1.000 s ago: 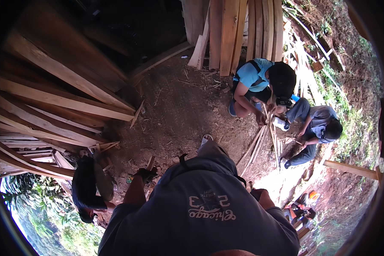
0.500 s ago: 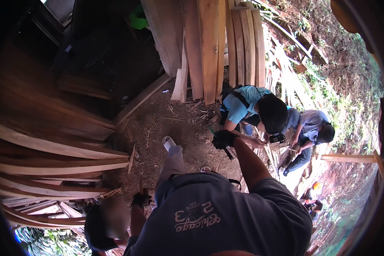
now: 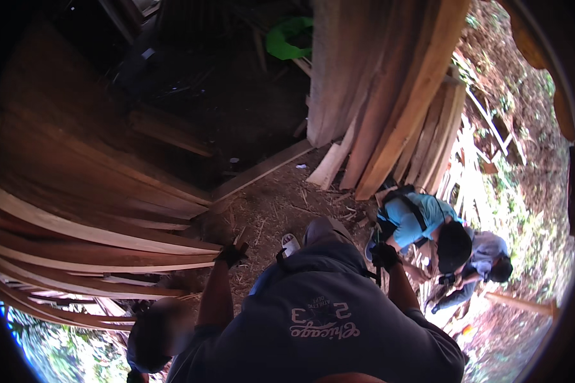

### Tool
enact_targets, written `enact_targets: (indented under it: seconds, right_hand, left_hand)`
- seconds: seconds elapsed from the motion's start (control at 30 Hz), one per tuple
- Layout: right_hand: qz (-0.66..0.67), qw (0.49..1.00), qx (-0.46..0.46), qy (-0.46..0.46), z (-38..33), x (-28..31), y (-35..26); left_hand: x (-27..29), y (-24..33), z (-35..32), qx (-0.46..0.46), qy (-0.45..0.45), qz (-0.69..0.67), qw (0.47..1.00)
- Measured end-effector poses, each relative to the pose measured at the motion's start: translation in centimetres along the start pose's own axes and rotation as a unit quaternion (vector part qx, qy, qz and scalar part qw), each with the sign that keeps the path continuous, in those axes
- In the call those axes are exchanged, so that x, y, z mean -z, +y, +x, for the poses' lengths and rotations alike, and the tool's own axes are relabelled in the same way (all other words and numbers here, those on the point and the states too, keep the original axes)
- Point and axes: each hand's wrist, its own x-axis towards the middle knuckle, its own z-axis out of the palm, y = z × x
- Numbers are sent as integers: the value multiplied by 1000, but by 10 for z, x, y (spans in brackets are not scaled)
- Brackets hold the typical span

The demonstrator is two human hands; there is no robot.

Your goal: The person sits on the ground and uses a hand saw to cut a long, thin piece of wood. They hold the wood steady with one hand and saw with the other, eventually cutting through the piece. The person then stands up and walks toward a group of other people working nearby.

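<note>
My left hand (image 3: 232, 255), in a dark glove, is closed beside the ends of the stacked planks (image 3: 166, 258). A short wooden stick (image 3: 242, 237) pokes up from its fingers. On the other side of my body, my right hand (image 3: 384, 256), also dark-gloved, is closed and hangs low near a co-worker in a light blue shirt (image 3: 421, 217). A narrow dark thing (image 3: 378, 276) shows under that hand; its kind is too dim to make out. My white sandal (image 3: 290, 244) rests on the dirt between the hands.
Tall boards (image 3: 389, 108) lean upright ahead. A beam (image 3: 262, 169) lies on the ground, with a green object (image 3: 288, 39) in the shade behind. A second person (image 3: 488, 258) crouches at the right; another person's dark head (image 3: 150, 335) is at the lower left. Wood scraps litter the dirt.
My view has swung left. My right arm has dropped from its outstretched position back near my side. My left hand has come forward to the plank ends.
</note>
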Motion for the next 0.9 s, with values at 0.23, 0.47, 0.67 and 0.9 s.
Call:
enact_targets:
  seconds: [0.23,0.47,0.67,0.9]
  right_hand:
    - [-167,978,-120,-43,59,-36,-48]
    - [-537,835,-86,-82,127,-83,-124]
    - [-645,713,246,-122,273,-179,-351]
    - [-299,842,431,-124,289,-394,-690]
  left_hand:
    - [36,106,13,-59,60,-10,996]
    - [145,194,34,-93,128,-94,983]
    - [269,307,26,-155,200,-183,950]
    - [402,492,49,-291,212,-264,895]
